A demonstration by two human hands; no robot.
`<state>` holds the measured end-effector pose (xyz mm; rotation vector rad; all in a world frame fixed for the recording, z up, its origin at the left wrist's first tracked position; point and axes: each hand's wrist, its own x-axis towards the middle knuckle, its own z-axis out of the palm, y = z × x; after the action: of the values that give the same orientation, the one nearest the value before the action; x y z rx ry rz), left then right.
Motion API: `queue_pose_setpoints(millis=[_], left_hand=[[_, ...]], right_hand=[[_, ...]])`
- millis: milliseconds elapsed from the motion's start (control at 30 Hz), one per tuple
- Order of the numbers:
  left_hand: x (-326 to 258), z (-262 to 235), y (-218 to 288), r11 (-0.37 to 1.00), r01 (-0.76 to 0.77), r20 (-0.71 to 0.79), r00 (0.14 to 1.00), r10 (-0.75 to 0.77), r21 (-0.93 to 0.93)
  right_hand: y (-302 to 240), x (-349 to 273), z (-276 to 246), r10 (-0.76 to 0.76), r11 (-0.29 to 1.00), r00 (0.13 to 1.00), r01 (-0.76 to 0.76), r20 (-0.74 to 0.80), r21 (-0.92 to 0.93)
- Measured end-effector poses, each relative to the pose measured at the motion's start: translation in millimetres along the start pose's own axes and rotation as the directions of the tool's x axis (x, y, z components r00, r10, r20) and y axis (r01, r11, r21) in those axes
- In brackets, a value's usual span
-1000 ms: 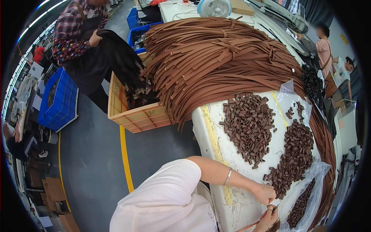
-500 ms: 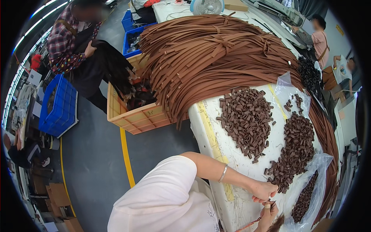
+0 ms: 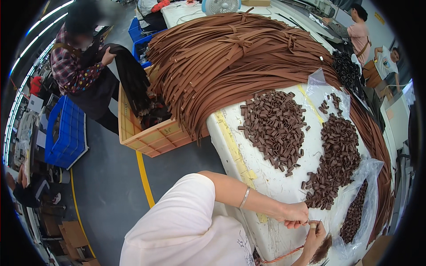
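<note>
My left hand [image 3: 294, 214], with a bangle on its wrist, is closed in a pinch over the near end of the white table [image 3: 284, 248]. Just beside it, my right hand [image 3: 315, 235] pinches too, a pale wrap round one finger. Something small and dark sits where the fingertips meet, too hidden to name. Nearest to my hands lies a long heap of small brown strap loops [image 3: 337, 164]. Another loop heap [image 3: 275, 128] is farther left. A tuft of brown fibres [image 3: 321, 250] and a reddish cord [image 3: 284, 256] show by my right forearm.
Long brown straps [image 3: 222, 66] are piled across the far table. A clear plastic bag [image 3: 370, 190] with more loops lies at the right. Left of the table stand an orange crate [image 3: 153, 144] and a blue crate [image 3: 66, 133]. A co-worker [image 3: 80, 66] holds dark material over the orange crate.
The whole view has shifted slightly. My right hand has moved a little right of my left, both still pinching. The co-worker at left has lifted the dark material somewhat.
</note>
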<state>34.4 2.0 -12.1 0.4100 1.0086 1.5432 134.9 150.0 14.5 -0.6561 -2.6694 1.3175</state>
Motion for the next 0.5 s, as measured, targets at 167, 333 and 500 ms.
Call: queue_pose_setpoints(millis=[167, 333, 500], left_hand=[[1, -1, -4, 0.999, -0.022, -0.038, 0.999, 0.021, -0.027], [-2, -3, -5, 0.995, -0.025, -0.097, 0.995, 0.016, -0.092], [-7, -2, -2, 0.994, -0.075, -0.128, 0.990, 0.063, -0.086]], right_hand=[[31, 12, -13, -0.164, 0.968, 0.948, 0.102, -0.272, -0.228], [20, 3, -23, -0.183, 0.969, 0.896, 0.095, -0.405, -0.229], [-4, -17, -15, -0.210, 0.968, 0.924, 0.149, -0.320, -0.202]])
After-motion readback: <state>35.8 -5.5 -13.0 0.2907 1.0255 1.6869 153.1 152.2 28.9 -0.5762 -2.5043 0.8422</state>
